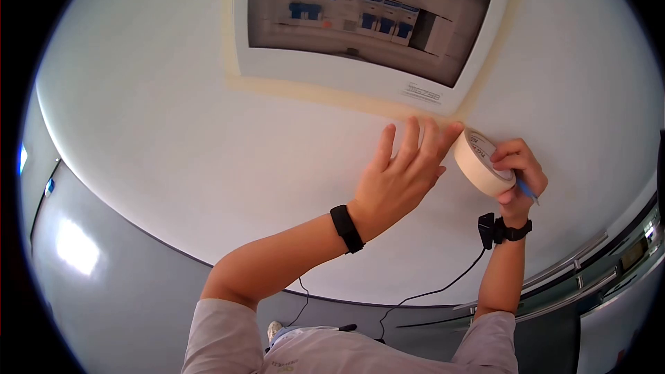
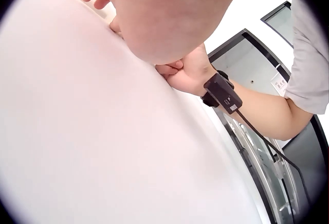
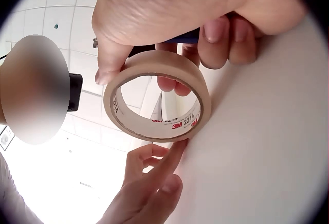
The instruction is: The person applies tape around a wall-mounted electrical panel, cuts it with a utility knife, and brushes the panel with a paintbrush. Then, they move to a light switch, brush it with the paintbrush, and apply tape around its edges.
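Observation:
My right hand (image 1: 521,166) grips a cream roll of masking tape (image 1: 478,170), thumb on its outer side and fingers reaching into the core. "3M 2214" is printed inside the roll (image 3: 157,126) in the right wrist view. A slim blue tool (image 1: 528,190) with a thin pointed end is tucked in the same hand; its kind is mostly hidden. My left hand (image 1: 405,173) lies with fingers spread at the strip of masking tape (image 1: 318,100) below the breaker box (image 1: 305,62). Its index fingertip is right beside the roll, near the box's lower right corner.
Blue-switched breakers (image 1: 377,22) show through the box's tinted window. Tape strips also run up the box's left and right sides on the white wall surface (image 1: 138,62). A black cable (image 1: 443,291) hangs from the right wrist camera (image 1: 488,230). Metal rails (image 1: 582,277) stand lower right.

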The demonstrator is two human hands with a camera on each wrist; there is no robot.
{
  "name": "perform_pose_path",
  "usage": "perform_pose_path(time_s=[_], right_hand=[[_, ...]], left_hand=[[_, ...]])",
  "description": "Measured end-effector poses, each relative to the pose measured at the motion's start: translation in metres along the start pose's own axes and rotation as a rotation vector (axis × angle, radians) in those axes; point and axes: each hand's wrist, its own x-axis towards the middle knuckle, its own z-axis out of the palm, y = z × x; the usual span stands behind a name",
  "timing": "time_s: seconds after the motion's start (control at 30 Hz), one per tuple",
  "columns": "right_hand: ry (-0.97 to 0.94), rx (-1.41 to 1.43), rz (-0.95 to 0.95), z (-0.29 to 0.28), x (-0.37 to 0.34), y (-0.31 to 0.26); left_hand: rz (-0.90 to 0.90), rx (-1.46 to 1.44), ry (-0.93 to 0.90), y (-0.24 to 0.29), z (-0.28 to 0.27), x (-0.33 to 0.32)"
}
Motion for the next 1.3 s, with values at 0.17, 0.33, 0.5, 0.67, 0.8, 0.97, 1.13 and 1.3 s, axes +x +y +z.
perform_pose_path(time_s=[0.17, 0.33, 0.5, 0.67, 0.8, 0.97, 1.13, 1.3], right_hand=[[0.003, -0.012, 0.037, -0.005, -0.006, 0.004], [0.002, -0.051, 0.045, -0.009, -0.011, 0.006], [0.015, -0.084, 0.039, -0.017, -0.023, 0.015], [0.005, -0.141, 0.072, -0.049, -0.058, 0.032], [0.015, -0.153, 0.078, -0.060, -0.076, 0.048], [0.038, -0.166, 0.091, -0.062, -0.085, 0.058], [0.027, -0.172, 0.105, -0.073, -0.096, 0.067], [0.076, -0.176, 0.147, -0.073, -0.100, 0.069]], left_hand=[[0.003, -0.036, 0.002, -0.027, 0.007, -0.013], [-0.098, -0.024, 0.051, -0.050, 0.004, -0.028], [-0.160, -0.039, 0.034, -0.081, 0.001, -0.043], [-0.177, -0.035, -0.009, -0.086, 0.004, -0.062], [-0.164, -0.013, -0.036, -0.101, 0.009, -0.072], [-0.200, 0.020, -0.042, -0.125, 0.006, -0.080], [-0.260, 0.013, -0.040, -0.127, 0.008, -0.090], [-0.325, 0.014, -0.045, -0.129, 0.009, -0.094]])
